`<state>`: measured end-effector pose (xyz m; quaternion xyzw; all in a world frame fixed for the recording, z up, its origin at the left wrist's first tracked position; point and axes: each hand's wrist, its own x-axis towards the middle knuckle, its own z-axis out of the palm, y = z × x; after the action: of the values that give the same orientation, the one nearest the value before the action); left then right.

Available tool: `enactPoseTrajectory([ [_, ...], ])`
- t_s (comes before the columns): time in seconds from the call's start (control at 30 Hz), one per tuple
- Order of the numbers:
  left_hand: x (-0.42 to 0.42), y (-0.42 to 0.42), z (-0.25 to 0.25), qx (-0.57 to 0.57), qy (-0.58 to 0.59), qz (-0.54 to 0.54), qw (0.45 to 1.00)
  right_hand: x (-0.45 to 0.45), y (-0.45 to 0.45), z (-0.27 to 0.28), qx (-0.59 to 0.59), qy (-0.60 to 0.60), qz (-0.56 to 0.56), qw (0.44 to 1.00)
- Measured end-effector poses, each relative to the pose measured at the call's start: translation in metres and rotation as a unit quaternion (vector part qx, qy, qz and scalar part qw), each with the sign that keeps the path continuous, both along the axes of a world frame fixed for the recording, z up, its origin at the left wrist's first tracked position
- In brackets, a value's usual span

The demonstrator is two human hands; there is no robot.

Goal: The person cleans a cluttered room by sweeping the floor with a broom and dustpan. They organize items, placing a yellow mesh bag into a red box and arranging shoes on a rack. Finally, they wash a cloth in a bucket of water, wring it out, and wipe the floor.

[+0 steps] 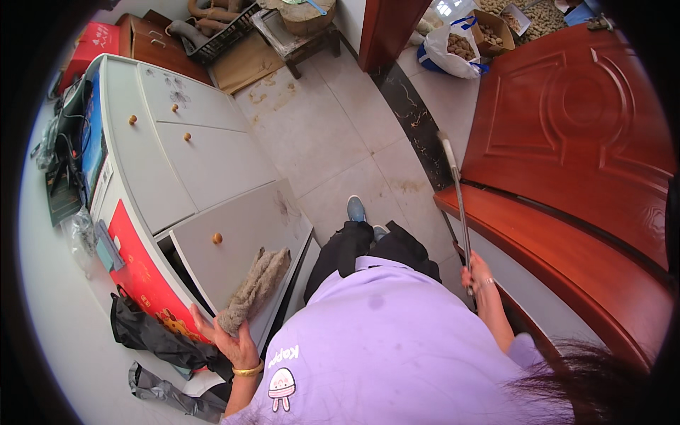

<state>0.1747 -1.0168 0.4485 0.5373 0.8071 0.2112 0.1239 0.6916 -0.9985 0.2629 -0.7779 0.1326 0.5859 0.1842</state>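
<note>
My left hand (236, 342) holds a folded, fuzzy grey-brown cloth (257, 289) at its lower end. That cloth lies across my view of the lower front of a white cabinet (212, 186), whose nearest drawer front (239, 234) stands partly out, with a dark gap at its side. On the other side of my body, my right hand (478, 272) grips a slim metal pole (461, 212) near one end. The pole points away from me, and its pale far end overlaps the dark stone threshold (409, 111) in view. Whether it touches the floor, I cannot tell.
A red wooden door (579, 111) stands at the right beside red wooden trim (558, 271). Beyond the threshold are a white bag (446, 56) and a cardboard box (491, 32). A small low table (287, 45) and a black crate (223, 37) stand ahead. Stains mark the tiled floor (340, 122).
</note>
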Motion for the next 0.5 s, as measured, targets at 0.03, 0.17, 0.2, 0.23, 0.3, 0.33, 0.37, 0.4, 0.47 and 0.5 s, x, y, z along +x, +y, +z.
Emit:
enactPoseTrajectory([
  [0.03, 0.000, -0.002, 0.001, 0.001, -0.001, 0.000, 1.000, 0.005, 0.001, -0.022, -0.001, -0.007, -0.005, 1.000],
  [0.17, 0.001, 0.001, 0.003, 0.043, -0.045, 0.019, 0.998, -0.016, -0.003, -0.022, -0.032, 0.038, 0.023, 0.998],
  [0.2, 0.000, -0.002, 0.004, 0.043, -0.041, 0.024, 0.998, -0.008, -0.004, -0.006, -0.029, 0.060, 0.046, 0.997],
  [0.23, -0.001, -0.003, 0.007, 0.046, -0.035, 0.028, 0.998, -0.004, 0.000, 0.010, -0.023, 0.084, 0.068, 0.994],
  [0.3, 0.001, 0.006, 0.021, 0.064, -0.029, 0.039, 0.997, -0.016, 0.010, 0.047, -0.019, 0.047, 0.094, 0.994],
  [0.33, 0.006, 0.021, 0.034, 0.083, -0.028, 0.044, 0.995, -0.022, 0.015, 0.055, -0.013, 0.020, 0.125, 0.992],
  [0.37, 0.008, 0.031, 0.041, 0.101, -0.027, 0.050, 0.993, -0.026, 0.020, 0.058, -0.007, -0.007, 0.157, 0.988],
  [0.4, -0.003, 0.032, 0.043, 0.071, -0.045, 0.043, 0.995, -0.021, 0.023, 0.050, 0.004, -0.026, 0.159, 0.987],
  [0.47, -0.009, 0.053, 0.048, 0.125, -0.162, 0.083, 0.975, -0.006, 0.039, 0.017, 0.042, -0.071, 0.193, 0.978],
  [0.5, -0.010, 0.065, 0.052, 0.151, -0.217, 0.105, 0.959, -0.001, 0.055, 0.002, 0.061, -0.091, 0.213, 0.971],
])
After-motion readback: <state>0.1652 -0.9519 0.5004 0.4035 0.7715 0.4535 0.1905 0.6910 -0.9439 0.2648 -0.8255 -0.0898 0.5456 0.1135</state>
